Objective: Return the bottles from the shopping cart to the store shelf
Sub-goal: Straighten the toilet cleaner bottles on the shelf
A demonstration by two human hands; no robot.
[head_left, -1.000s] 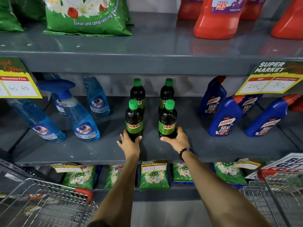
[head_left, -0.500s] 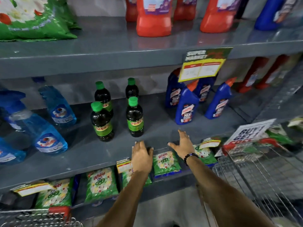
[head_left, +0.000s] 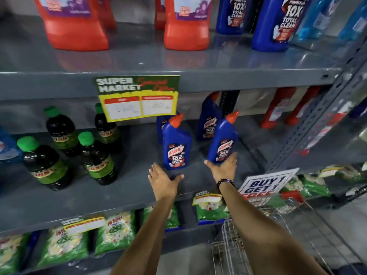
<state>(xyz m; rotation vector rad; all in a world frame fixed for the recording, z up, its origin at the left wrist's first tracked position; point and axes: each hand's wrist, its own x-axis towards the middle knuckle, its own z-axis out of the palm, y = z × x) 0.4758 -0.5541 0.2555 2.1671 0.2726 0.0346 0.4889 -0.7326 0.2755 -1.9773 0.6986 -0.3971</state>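
Observation:
Two blue toilet-cleaner bottles with red caps stand near the front of the grey middle shelf [head_left: 139,187]. My left hand [head_left: 163,181] is open with fingers spread, just in front of the left blue bottle [head_left: 176,145] and not touching it. My right hand [head_left: 223,167], wearing a beaded bracelet, cups the base of the right blue bottle [head_left: 223,138], thumb on one side and fingers on the other. Several dark bottles with green caps [head_left: 96,161] stand to the left. The wire shopping cart [head_left: 228,247] is at the lower right; its contents are not visible.
A yellow-green price sign [head_left: 139,98] hangs from the upper shelf edge. Red jugs [head_left: 75,26] and tall blue bottles [head_left: 278,24] stand above. Green detergent packs [head_left: 115,233] fill the lower shelf. A "Buy 1 Get 1" sign [head_left: 264,185] sits by the cart.
The view swung right, away from the green-capped bottles. Both hands left those bottles and moved right to the blue bottles; the right hand now cups one at its base.

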